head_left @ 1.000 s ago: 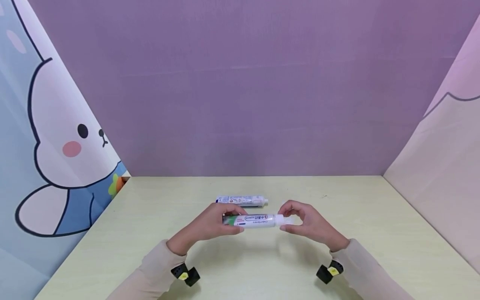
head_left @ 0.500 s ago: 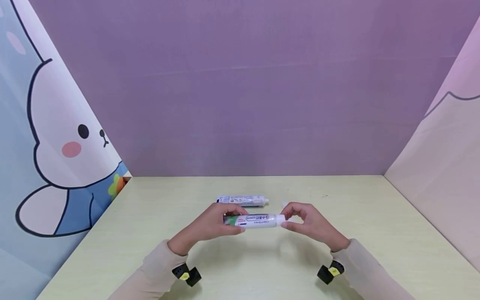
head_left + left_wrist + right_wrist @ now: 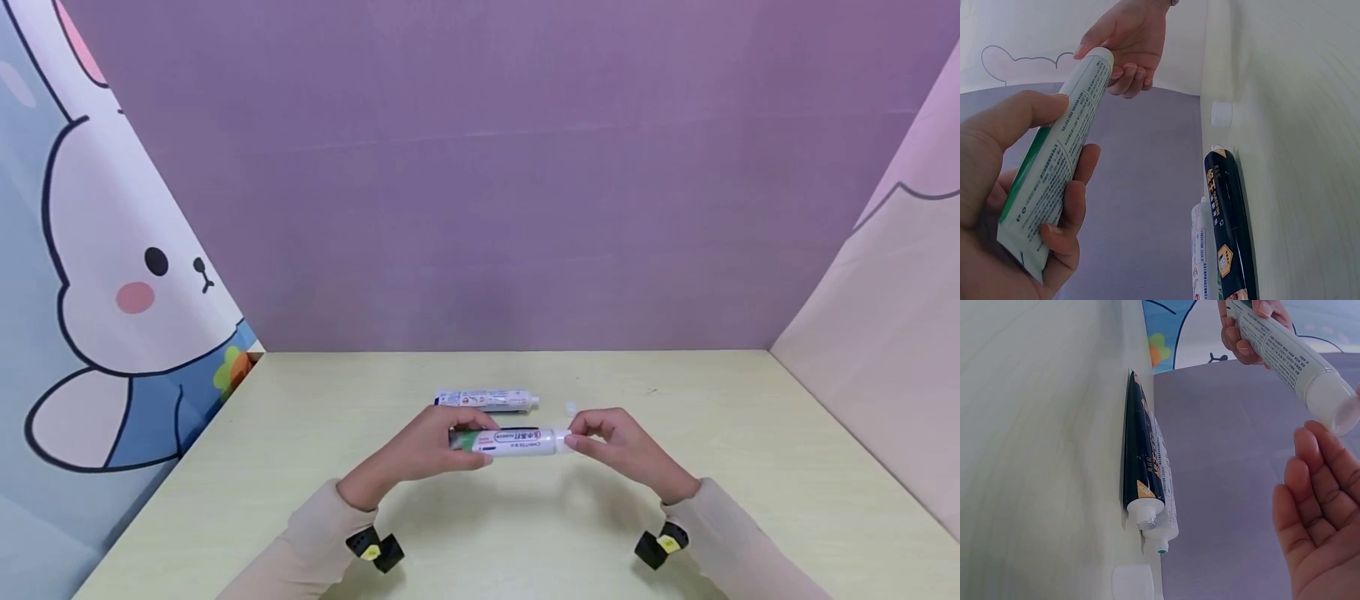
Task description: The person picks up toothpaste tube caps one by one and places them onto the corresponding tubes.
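Note:
A white and green toothpaste tube (image 3: 517, 442) hangs level above the table. My left hand (image 3: 442, 442) grips it near its crimped end, thumb on one side and fingers curled on the other. At the other end, the thumb and forefinger of my right hand (image 3: 622, 446) pinch the tube's wide white cap (image 3: 1332, 403). Behind the hands, a mostly white toothpaste tube (image 3: 487, 400) lies beside a dark toothpaste tube (image 3: 1229, 219). Both their nozzles show without caps in the right wrist view. A loose white cap (image 3: 571, 408) rests on the table behind my right hand.
The pale table (image 3: 735, 467) reaches back to a purple wall panel (image 3: 480, 183). A rabbit-print curtain (image 3: 127, 250) borders the left side, and a pale curtain (image 3: 892, 333) the right.
My right thumb and fingertips have drawn closer together at the cap and shifted slightly right. The loose cap, hidden behind that hand before, now shows. My left hand keeps its grip.

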`<state>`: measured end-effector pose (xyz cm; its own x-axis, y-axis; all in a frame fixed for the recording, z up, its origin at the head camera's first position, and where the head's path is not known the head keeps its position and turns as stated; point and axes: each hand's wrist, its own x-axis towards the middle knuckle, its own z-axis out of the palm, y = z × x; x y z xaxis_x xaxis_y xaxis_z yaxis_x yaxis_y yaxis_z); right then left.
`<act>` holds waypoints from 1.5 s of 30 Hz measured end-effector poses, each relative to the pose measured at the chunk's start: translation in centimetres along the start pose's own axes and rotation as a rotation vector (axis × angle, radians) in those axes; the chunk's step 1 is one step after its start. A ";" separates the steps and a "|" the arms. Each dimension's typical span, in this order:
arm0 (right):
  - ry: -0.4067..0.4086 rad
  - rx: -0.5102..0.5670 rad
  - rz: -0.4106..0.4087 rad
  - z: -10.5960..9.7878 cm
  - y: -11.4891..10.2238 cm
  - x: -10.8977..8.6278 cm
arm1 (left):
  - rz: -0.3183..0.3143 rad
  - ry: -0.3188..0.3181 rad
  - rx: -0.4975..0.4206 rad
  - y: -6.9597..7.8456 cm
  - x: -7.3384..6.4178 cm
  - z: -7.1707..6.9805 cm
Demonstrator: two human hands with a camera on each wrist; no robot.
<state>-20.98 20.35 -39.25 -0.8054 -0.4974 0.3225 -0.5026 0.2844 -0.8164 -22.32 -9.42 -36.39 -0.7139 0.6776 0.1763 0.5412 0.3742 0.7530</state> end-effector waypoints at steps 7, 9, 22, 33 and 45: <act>-0.038 0.024 -0.016 0.0 0.2 0.1 | 0.005 0.000 -0.008 -0.1 -0.1 0.1; -0.045 0.031 -0.031 0.0 0.3 0.1 | 0.002 0.001 -0.006 -0.2 -0.1 0.1; -0.010 0.034 -0.151 -0.6 0.5 -0.1 | -0.018 0.004 -0.004 -0.2 -0.1 0.2; -0.010 -0.012 -0.181 -0.3 0.6 0.0 | -0.024 0.008 -0.007 -0.2 -0.1 0.1; 0.003 -0.038 -0.203 -0.2 0.6 -0.2 | -0.024 0.010 -0.010 -0.3 -0.1 0.3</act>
<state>-21.25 20.79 -39.72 -0.6873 -0.5451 0.4801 -0.6663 0.2097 -0.7156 -22.25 -9.40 -36.87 -0.7307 0.6626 0.1645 0.5197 0.3834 0.7635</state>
